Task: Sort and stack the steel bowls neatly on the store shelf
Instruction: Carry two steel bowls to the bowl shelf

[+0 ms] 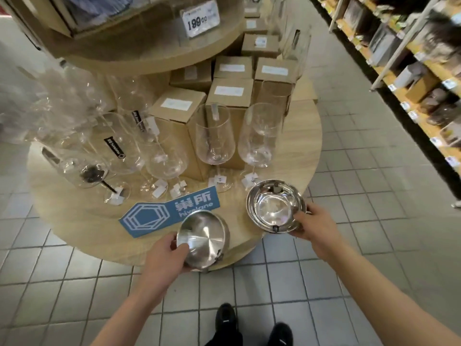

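A steel bowl (pixel 203 239) is tilted on its side above the front edge of the round wooden display shelf (pixel 74 216), its inside facing me. My left hand (pixel 167 255) grips it by the near rim, thumb inside. To the right a second steel bowl (pixel 275 204) sits upright with its mouth up, over the shelf's right front edge. It looks like two nested bowls, though I cannot tell for sure. My right hand (pixel 313 227) holds its near right rim.
Several wine glasses (pixel 215 136) with tags stand just behind the bowls. Cardboard boxes (pixel 179 113) fill the middle of the shelf. A blue brand sign (pixel 169 211) lies flat near the front. A higher tier carries a price card (pixel 200 17). Stocked shelves (pixel 424 78) line the aisle on the right.
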A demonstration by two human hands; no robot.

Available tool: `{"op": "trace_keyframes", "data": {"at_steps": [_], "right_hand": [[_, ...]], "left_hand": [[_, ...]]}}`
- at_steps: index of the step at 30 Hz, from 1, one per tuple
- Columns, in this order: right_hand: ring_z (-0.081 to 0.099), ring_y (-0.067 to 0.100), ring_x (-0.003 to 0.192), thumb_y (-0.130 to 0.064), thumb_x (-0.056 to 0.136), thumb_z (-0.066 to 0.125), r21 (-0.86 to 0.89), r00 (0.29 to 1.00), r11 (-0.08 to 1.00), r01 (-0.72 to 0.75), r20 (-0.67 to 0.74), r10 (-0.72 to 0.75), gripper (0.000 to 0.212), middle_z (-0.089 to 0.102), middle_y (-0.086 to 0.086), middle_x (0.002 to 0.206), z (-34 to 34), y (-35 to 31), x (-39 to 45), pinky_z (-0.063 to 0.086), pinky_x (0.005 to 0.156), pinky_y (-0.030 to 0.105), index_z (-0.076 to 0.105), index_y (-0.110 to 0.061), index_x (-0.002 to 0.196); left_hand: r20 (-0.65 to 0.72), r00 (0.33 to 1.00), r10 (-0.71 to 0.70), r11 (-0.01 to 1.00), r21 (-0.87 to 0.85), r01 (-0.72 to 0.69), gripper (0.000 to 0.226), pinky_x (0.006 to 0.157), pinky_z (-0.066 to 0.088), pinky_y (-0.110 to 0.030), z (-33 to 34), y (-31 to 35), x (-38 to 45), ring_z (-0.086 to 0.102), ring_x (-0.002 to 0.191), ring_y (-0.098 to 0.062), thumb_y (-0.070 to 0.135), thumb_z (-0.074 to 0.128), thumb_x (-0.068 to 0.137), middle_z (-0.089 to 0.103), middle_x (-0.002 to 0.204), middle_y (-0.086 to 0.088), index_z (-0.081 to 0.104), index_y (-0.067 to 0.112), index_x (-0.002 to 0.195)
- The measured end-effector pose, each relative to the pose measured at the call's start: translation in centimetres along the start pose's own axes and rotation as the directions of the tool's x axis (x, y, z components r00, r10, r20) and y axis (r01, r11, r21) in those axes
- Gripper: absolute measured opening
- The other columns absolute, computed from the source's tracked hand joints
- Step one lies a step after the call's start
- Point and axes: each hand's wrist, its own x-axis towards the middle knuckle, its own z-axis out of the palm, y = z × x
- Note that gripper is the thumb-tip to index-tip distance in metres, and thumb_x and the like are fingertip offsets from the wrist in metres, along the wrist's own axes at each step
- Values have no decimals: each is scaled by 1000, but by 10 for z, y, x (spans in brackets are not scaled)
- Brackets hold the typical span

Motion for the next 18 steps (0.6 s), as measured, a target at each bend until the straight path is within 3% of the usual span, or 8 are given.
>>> {"op": "trace_keyframes", "data": {"at_steps": [6, 11, 14, 16, 18], "right_hand": [[75, 20, 72, 3, 89, 56, 134, 985, 991, 17, -170, 6, 23, 76, 14, 90, -122, 2, -16, 61, 63, 28, 70, -4, 107], [74, 29, 86, 3, 91, 58, 256, 938, 963, 80, -348, 14, 28, 73, 18, 103, -258, 17, -29, 63, 70, 34, 68, -6, 116], [73, 23, 77, 4, 92, 58, 269, 906, 956, 120, -423, 5, 26, 74, 14, 96, -336, 27, -34, 63, 64, 31, 70, -6, 112], [73, 22, 74, 4, 92, 58, 267, 883, 954, 135, -470, 6, 23, 74, 15, 94, -383, 31, -37, 61, 61, 30, 70, -5, 109], [73, 21, 73, 4, 92, 58, 266, 864, 953, 148, -504, 7, 21, 74, 14, 92, -423, 32, -37, 60, 61, 29, 70, -5, 107]], "left_hand": [[155, 980, 122, 971, 186, -151, 18, 81, 62, -51, 82, 66, -7, 75, 88, -23, 20, 60, 91, 78, 94, 4, 73, 29, 97], [308, 933, 184, 936, 234, -262, 14, 87, 60, -55, 192, 127, -13, 76, 88, -28, 16, 65, 86, 79, 91, -2, 76, 24, 92], [360, 907, 220, 921, 230, -315, 15, 76, 64, -51, 270, 156, -12, 77, 80, -27, 16, 67, 79, 79, 82, -7, 78, 12, 88], [375, 897, 233, 925, 198, -323, 12, 56, 62, -33, 322, 178, -13, 76, 67, -19, 12, 67, 83, 78, 78, -9, 78, 10, 87], [430, 873, 232, 935, 150, -322, 13, 54, 59, -27, 370, 200, -14, 77, 68, -19, 11, 65, 89, 79, 81, -12, 77, 9, 87]]}}
